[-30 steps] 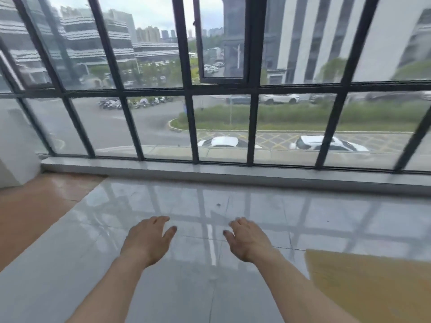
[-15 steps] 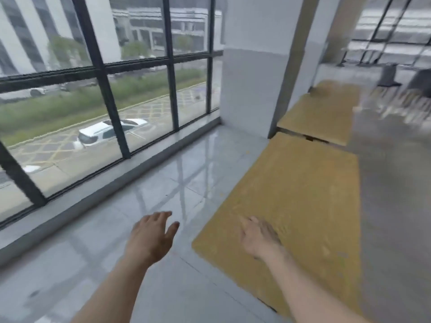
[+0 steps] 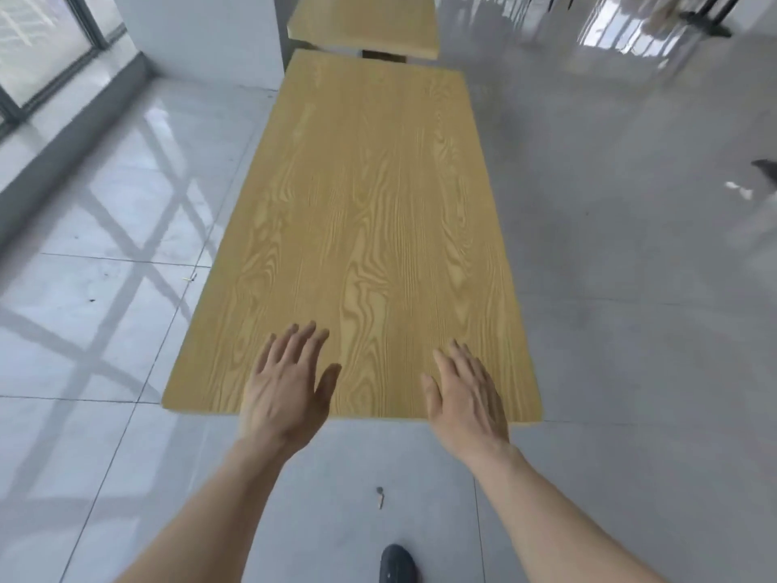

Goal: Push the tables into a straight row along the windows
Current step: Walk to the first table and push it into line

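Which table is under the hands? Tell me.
The near table: both the left hand and the right hand are over its near edge. The far table lies beyond it.

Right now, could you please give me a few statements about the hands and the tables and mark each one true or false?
1. Both hands, left hand and right hand, have straight fingers and grip nothing. True.
2. The near table carries a stack of plates. False: its top is bare.
3. A second table stands beyond the near one. True.
4. The windows lie to the person's right. False: they are on the left.
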Tool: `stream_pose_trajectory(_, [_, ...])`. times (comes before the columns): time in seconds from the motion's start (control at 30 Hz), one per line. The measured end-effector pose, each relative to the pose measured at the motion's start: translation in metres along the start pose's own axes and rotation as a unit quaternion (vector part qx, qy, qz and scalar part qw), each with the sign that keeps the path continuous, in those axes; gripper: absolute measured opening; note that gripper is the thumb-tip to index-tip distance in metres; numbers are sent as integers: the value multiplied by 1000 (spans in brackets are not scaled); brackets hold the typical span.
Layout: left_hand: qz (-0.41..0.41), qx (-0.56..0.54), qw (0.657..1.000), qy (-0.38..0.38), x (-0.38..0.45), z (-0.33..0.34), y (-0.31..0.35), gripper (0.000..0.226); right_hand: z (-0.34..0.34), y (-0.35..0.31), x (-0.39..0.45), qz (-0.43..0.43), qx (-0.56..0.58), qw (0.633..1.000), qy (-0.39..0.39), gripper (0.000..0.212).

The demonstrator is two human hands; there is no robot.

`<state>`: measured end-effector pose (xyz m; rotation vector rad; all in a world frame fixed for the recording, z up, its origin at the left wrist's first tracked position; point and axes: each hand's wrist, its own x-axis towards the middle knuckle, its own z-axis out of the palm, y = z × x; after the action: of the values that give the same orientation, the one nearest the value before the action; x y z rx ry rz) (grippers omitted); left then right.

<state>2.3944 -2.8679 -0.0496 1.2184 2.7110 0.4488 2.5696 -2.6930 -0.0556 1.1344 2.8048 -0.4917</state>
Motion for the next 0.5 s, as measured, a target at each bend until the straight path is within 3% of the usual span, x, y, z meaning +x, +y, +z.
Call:
stream_pose_trajectory(0.27, [18, 22, 999, 21, 38, 88, -29, 61, 86, 22, 44, -16, -27, 994, 100, 66])
stream_pose_trajectory(0.5, [-1, 13, 1000, 21, 43, 90, -29, 61, 91, 24, 48, -27, -25, 985, 168, 58])
